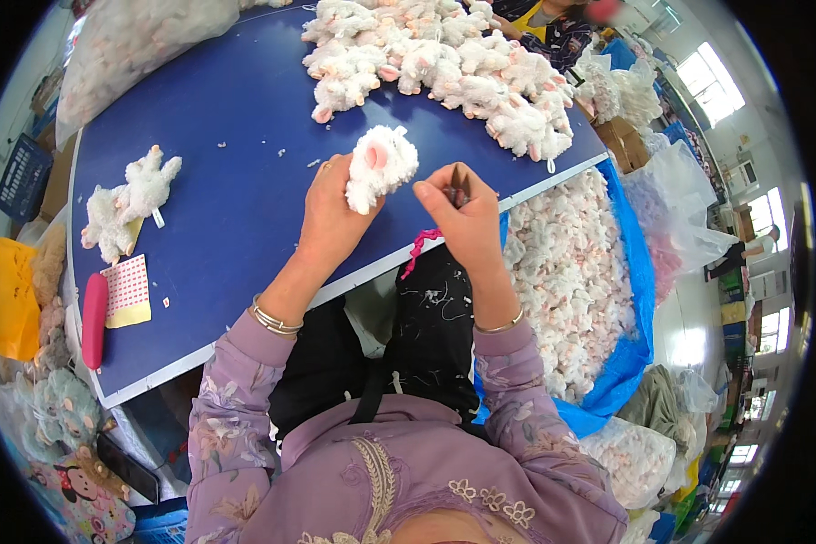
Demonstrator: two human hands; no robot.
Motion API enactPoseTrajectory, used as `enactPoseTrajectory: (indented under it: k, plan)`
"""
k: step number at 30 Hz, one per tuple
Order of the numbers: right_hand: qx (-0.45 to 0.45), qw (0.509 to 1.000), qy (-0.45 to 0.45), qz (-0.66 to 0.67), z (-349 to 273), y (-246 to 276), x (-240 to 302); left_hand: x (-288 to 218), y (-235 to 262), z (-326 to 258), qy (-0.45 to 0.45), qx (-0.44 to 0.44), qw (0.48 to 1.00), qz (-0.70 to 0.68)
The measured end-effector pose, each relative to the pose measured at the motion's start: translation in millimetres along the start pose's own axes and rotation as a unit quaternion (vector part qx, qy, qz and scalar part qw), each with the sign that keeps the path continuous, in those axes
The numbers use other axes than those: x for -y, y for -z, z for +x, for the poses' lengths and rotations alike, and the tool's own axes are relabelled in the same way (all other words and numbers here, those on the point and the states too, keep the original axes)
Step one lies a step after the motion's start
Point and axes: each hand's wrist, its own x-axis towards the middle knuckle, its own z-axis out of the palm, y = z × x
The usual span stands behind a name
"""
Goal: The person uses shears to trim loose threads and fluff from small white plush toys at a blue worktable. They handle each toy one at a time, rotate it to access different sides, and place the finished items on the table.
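Over the near edge of the blue table (pixel 236 208), my left hand (pixel 328 218) is closed around a small white plush toy (pixel 383 169) with a pink ear. Just right of it, my right hand (pixel 464 222) is closed on dark-bladed thread snips (pixel 460 179), mostly hidden in the fingers. The blades point up and away, apart from the toy. A bright pink twisted cord (pixel 417 247) hangs beside my right hand at the table edge.
A big heap of white plush toys (pixel 435 63) covers the far table. Two more plush toys (pixel 122 204), a sticker sheet (pixel 127 292) and a pink case (pixel 94 319) lie left. A blue-lined container (pixel 644 299) full of plush stands right. Another person (pixel 553 27) sits at the far side.
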Motion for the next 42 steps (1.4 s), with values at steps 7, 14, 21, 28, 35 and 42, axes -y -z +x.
enactPoseTrajectory:
  k: [7, 14, 21, 28, 35, 42]
  plan:
    - [-0.009, 0.989, 0.115, -0.091, 11, -24, 4, -8, 3, 0, -0.055, 0.021, 0.994, 0.089]
    - [0.070, 0.977, 0.080, -0.186, 46, -3, 9, -18, 13, 4, 0.243, 0.350, 0.894, -0.142]
    - [-0.003, 0.987, -0.039, 0.159, 55, 8, 9, -10, 11, 0, 0.261, 0.200, 0.903, -0.278]
    - [-0.020, 0.999, -0.018, 0.043, 15, 4, -21, -11, 7, 3, 0.257, 0.129, 0.905, -0.314]
    - [-0.062, 0.996, -0.038, 0.061, 18, 6, -22, -9, 10, 12, 0.177, -0.015, 0.952, -0.249]
    - [-0.060, 0.977, -0.058, 0.198, 21, 21, -39, -1, 26, 21, 0.215, 0.011, 0.932, -0.292]
